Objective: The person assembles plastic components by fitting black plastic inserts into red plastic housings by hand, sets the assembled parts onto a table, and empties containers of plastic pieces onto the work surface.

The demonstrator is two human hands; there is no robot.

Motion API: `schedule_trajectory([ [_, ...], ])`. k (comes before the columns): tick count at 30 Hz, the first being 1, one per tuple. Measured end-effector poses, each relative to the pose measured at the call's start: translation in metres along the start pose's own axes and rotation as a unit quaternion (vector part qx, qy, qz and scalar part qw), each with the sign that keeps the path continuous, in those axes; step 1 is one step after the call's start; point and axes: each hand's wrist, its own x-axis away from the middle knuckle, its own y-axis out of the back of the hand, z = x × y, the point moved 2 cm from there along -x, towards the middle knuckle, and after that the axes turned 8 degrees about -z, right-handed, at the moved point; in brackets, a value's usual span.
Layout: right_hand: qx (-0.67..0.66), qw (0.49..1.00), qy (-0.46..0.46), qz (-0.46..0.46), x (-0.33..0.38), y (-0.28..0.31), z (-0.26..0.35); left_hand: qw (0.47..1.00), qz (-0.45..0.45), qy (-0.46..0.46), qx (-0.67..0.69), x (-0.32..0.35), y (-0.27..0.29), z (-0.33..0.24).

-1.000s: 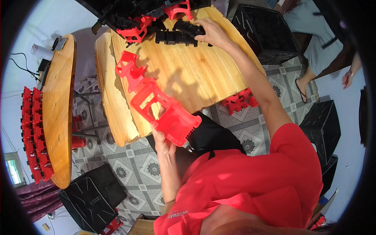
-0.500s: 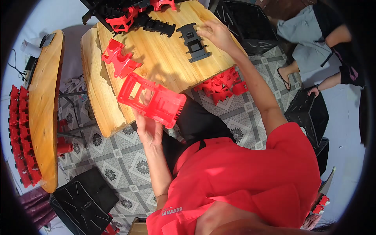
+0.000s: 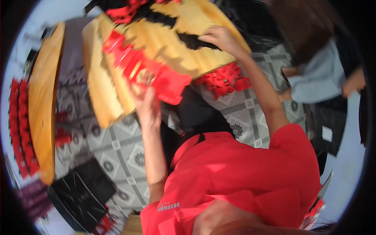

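In my left hand (image 3: 147, 105) is a red plastic frame (image 3: 168, 84) with rectangular openings, held up in front of the table's near edge. My fingers grip it from below. My right hand (image 3: 221, 38) has closed its fingertips on the near right end of a black plastic plate (image 3: 190, 40) with notched sides, which looks tipped up from the wooden table. Another red plastic part (image 3: 115, 46) rests at the table's left, just beyond the held frame. Motion blurs the fine detail of these parts.
Red and black parts (image 3: 156, 17) lie heaped at the wooden table's (image 3: 203, 64) far side. Below its near edge is a pile of red parts (image 3: 225, 80). Rows of red parts (image 3: 19, 129) stand beside a narrow table (image 3: 45, 105) at left. Another person (image 3: 317, 82) is at right.
My right hand has taken hold of the black plate, which lay flat and is now tilted. The red frame has tilted and shifted slightly. The other person has moved their legs and arm.
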Motion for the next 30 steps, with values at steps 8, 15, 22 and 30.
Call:
schedule_trajectory([
  [8, 0.02, 0.963, 0.177, -0.203, 0.039, -0.023, 0.177, 0.999, -0.015, -0.005, 0.03, 0.0, -0.001, -0.001],
  [15, 0.078, 0.956, 0.19, -0.21, 0.043, -0.051, 0.191, 0.999, 0.0, -0.025, 0.03, 0.009, -0.003, -0.011],
  [22, 0.115, 0.942, 0.231, -0.215, 0.04, -0.062, 0.208, 0.998, 0.017, -0.045, 0.04, 0.004, 0.008, -0.014],
  [30, 0.09, 0.944, 0.245, -0.203, 0.036, -0.061, 0.21, 0.999, 0.001, -0.031, -0.026, 0.005, 0.006, -0.024],
])
